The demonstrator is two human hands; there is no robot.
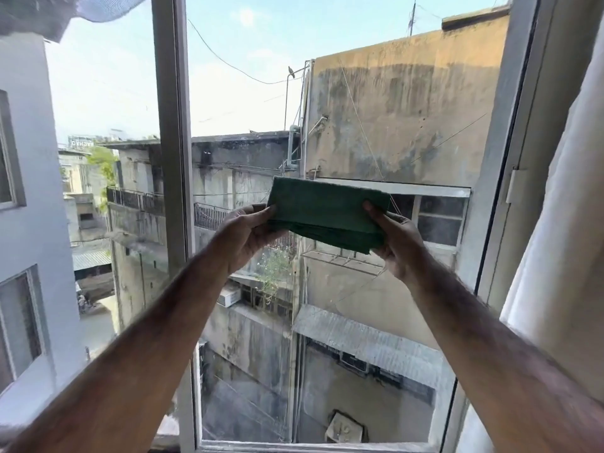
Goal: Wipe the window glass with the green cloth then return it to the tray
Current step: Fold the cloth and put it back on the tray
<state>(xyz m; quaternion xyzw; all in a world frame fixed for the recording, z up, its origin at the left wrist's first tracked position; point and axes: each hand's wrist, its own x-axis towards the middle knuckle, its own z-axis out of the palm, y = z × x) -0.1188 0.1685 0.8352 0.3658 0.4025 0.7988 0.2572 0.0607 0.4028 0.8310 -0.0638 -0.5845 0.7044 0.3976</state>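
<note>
A dark green cloth (327, 212), folded into a flat rectangle, is held up in front of the window glass (343, 338) at chest height. My left hand (248, 233) pinches its left end between thumb and fingers. My right hand (397, 241) grips its right end the same way, thumb on top. The cloth is stretched level between both hands; whether it touches the pane I cannot tell. No tray is in view.
A white window mullion (173, 158) stands left of the hands, with another glass pane (98, 93) beyond it. The white frame side (500, 158) and a pale curtain (562, 223) are on the right. Buildings and an alley show through the glass.
</note>
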